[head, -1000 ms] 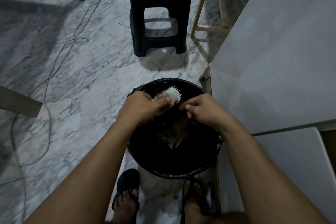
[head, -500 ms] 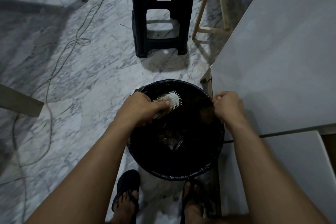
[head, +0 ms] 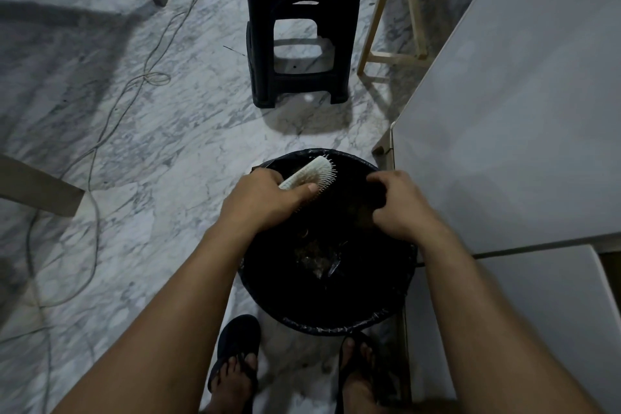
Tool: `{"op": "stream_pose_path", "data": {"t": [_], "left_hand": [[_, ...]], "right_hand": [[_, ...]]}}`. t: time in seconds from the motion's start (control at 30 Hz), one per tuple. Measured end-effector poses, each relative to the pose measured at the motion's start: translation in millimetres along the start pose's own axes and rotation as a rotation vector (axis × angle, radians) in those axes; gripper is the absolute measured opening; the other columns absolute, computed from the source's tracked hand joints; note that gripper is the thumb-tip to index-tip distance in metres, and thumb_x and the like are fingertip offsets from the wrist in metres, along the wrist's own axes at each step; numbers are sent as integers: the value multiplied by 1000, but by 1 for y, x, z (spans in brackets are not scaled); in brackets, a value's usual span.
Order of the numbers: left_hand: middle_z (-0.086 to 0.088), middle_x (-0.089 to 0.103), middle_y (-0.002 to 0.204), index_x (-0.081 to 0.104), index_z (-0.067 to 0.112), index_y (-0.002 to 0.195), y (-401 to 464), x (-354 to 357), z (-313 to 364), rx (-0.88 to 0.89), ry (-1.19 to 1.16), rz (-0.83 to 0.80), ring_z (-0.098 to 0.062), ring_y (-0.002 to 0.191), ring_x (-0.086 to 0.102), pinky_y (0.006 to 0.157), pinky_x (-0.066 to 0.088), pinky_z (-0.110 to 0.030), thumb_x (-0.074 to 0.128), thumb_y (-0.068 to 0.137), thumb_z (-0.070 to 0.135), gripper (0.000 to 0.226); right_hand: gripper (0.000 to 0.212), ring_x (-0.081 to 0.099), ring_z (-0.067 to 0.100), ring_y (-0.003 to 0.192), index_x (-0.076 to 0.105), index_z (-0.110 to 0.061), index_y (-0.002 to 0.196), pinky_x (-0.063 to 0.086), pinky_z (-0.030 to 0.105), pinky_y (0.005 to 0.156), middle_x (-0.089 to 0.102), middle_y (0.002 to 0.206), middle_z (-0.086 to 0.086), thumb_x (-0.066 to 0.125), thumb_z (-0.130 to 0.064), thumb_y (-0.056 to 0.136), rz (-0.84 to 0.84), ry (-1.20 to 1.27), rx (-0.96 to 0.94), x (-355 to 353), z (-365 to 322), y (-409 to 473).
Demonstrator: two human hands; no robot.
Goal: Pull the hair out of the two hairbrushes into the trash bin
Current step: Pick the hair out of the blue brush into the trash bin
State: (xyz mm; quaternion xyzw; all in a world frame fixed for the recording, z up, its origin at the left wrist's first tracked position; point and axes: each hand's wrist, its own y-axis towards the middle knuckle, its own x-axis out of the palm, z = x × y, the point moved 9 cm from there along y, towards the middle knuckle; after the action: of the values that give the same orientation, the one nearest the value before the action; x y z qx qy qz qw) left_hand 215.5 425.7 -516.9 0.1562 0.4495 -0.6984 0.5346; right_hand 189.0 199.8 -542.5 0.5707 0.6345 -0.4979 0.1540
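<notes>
- My left hand (head: 265, 202) has its fingers (head: 297, 192) clamped on the white hairbrush (head: 311, 175), held over the black-lined trash bin (head: 336, 324).
- My right hand (head: 401, 205) hangs just beside the bristles, fingers curled together; whether they pinch hair I cannot tell.
- A clump of hair (head: 316, 254) lies in the bin below my fingers, so some pulling is done.
- No second brush is in view; I judge it is still to do.

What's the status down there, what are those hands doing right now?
Left hand gripping white hairbrush over black-lined trash bin. Right hand curled over the bin beside the brush; hair in it not discernible. Nothing blocking the bin.
</notes>
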Motion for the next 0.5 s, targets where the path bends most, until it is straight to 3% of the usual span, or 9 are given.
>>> {"op": "stream_pose_path", "data": {"t": [0.07,0.13,0.2,0.23,0.3,0.33,0.4,0.5], "left_hand": [[2,55,64,59,14,72,-1,5,5,30,8,-36,-15,63,54,55,34,-32,66,78,62,49],[1,59,68,62,16,75,-1,10,9,51,-5,-71,-17,66,58,57,41,-33,68,78,60,44],[-3,65,73,65,16,79,-1,17,13,69,-58,-109,-23,70,65,62,56,-41,69,77,56,41],[-5,67,75,65,16,80,-1,19,15,77,-88,-121,-25,71,68,65,60,-46,70,78,54,38],[-5,66,72,63,17,77,0,21,19,98,-128,-116,-25,70,68,66,61,-48,70,80,49,33],[-4,64,70,61,18,74,0,20,21,113,-136,-101,-24,67,66,66,61,-47,71,80,48,31],[-3,63,67,60,19,72,0,18,24,132,-142,-74,-24,64,64,64,57,-44,72,80,47,32],[-4,63,69,61,17,75,1,16,23,123,-138,-65,-25,66,64,64,55,-43,71,80,47,32]], "right_hand": [[86,41,29,134,39,-21,141,40,42,107,37,148,7,60,-18,58,44,98,-70,-6,-12,-1],[98,47,24,129,27,-19,147,45,34,94,42,144,4,58,-15,54,-19,361,-67,-3,-20,-2],[93,48,21,130,22,-15,146,46,31,87,41,149,2,62,-6,62,-211,665,-74,16,-33,-6],[83,52,23,128,23,-12,141,47,32,83,44,148,2,63,-3,70,-286,767,-72,24,-37,-8],[85,63,22,112,15,-16,148,49,28,68,53,141,1,65,-7,80,-380,868,-16,37,-36,-10],[80,67,19,99,18,-16,148,49,24,61,59,134,3,64,-8,83,-408,896,5,38,-35,-12],[48,62,12,74,43,-11,135,43,20,53,69,110,5,58,-7,90,-448,870,-13,35,-37,-17],[21,45,6,55,64,-2,110,32,22,53,65,72,2,53,-10,94,-516,743,-96,34,-46,-25]]}}
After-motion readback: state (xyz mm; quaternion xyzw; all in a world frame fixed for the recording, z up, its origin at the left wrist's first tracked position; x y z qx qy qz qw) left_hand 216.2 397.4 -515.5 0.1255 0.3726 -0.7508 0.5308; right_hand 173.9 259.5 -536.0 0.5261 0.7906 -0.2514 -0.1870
